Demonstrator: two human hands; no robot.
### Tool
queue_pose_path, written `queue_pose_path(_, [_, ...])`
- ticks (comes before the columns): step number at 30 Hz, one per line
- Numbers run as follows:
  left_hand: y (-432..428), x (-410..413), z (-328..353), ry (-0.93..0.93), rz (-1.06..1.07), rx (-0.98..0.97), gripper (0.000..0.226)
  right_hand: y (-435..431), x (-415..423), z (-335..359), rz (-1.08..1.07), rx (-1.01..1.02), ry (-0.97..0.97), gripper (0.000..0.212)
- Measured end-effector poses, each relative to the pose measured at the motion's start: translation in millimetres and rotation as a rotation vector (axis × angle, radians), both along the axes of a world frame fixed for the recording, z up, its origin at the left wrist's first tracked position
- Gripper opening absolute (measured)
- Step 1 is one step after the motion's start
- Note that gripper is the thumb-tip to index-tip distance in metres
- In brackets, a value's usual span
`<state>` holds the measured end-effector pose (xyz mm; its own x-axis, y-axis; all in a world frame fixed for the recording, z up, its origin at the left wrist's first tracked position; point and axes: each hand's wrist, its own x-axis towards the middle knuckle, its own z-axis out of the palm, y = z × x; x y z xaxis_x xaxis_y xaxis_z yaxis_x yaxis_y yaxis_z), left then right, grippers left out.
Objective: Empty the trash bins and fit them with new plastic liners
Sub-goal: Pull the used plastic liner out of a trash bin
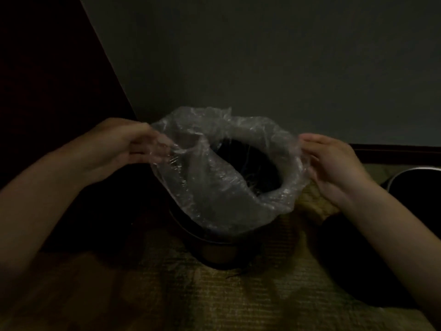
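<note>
Between the two hands, a clear plastic liner (pixel 214 182) is stretched over a dark trash bin (pixel 216 252). The bin stands upright on the carpeted floor (pixel 167 295), below and between the hands, with its axis vertical. The liner's mouth faces upward. Its opening is pulled into an oval whose long axis runs from one hand to the other. The body of the liner hangs down into the bin, and the film is wrinkled and bunched on the side nearer the left hand.

The left hand (pixel 124 145) grasps the left edge of the liner; its fingertips show blurred through the film. The right hand (pixel 334 163) grasps the right edge, with the film gathered against its fingers. Both hands are raised above the bin's rim.

Beyond the right hand, the curved rim of a second bin (pixel 415 179) shows on the floor. Beyond both hands is a plain wall (pixel 262 56). A dark panel (pixel 47 68) stands past the left hand.
</note>
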<state>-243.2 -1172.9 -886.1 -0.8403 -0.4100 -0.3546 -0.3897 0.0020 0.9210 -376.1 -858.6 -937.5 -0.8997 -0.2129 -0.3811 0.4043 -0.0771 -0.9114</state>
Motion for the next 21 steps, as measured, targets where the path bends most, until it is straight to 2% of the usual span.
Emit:
queue_pose_path(3, [5.3, -9.1, 19.5, 0.166, 0.044, 0.226, 0.022, -2.5, -13.0, 26.8, 0.009, -0.027, 0.066, 0.017])
queue_pose_path(6, [14.9, -13.7, 41.3, 0.149, 0.096, 0.392, 0.034, 1.0, -18.0, 59.6, 0.120, -0.042, 0.049, 0.031])
queue_pose_path(7, [20.8, -12.8, 50.5, 0.131, 0.065, 0.418, 0.033, 3.5, -18.8, 69.1, 0.162, -0.057, 0.005, 0.040])
queue_pose_path(9, [30.2, -8.2, 62.5, 0.096, 0.052, 0.419, 0.018, 8.2, -18.2, 82.3, 0.251, -0.043, -0.111, 0.058])
queue_pose_path(10, [33.2, -5.4, 63.8, 0.086, 0.090, 0.410, 0.020, 6.3, -14.1, 87.4, 0.320, -0.030, -0.176, 0.060])
queue_pose_path(12, [38.3, 1.5, 60.4, 0.049, 0.174, 0.356, 0.029, 0.0, -3.4, 89.1, 0.454, -0.008, -0.305, 0.044])
queue_pose_path(14, [40.9, 7.6, 51.9, -0.028, 0.192, 0.159, 0.026, -4.1, 6.4, 86.9, 0.512, 0.121, -0.347, 0.026])
queue_pose_path(15, [39.6, 11.5, 46.9, -0.064, 0.189, 0.015, 0.021, -3.8, 8.0, 83.9, 0.514, 0.265, -0.275, 0.016])
queue_pose_path(16, [36.1, 16.4, 41.4, -0.089, 0.184, -0.162, 0.016, -2.1, 8.9, 82.4, 0.506, 0.461, -0.124, 0.004])
queue_pose_path(18, [24.1, 29.8, 35.8, -0.123, 0.107, -0.579, 0.014, 5.0, 6.9, 80.0, 0.410, 0.847, 0.251, 0.020])
queue_pose_path(19, [17.7, 37.3, 34.1, -0.146, 0.049, -0.754, 0.018, 8.6, 6.3, 82.5, 0.341, 0.901, 0.314, 0.023])
queue_pose_path(21, [6.2, 49.4, 28.9, -0.169, -0.020, -0.961, 0.035, 18.0, 0.6, 81.5, 0.240, 0.842, 0.319, 0.023])
